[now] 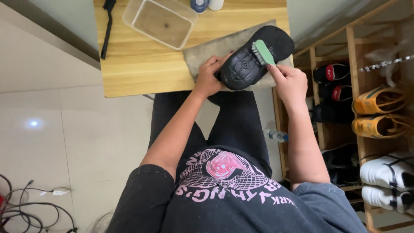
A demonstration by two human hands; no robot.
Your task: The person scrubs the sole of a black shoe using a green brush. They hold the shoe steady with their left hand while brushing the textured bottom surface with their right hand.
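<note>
A black shoe (254,58) lies sole-up on a grey cloth (207,49) at the near right corner of a wooden table (138,69). My left hand (210,75) grips the shoe's near end and holds it steady. My right hand (290,82) holds a green-backed brush (263,51), its bristles pressed against the middle of the sole.
A clear plastic tub (160,21) stands at the table's back, and a black brush (106,26) lies along its left edge. A wooden shoe rack (349,56) with several shoes stands to the right. A plastic bottle (276,135) lies on the floor. Cables (30,207) lie at the lower left.
</note>
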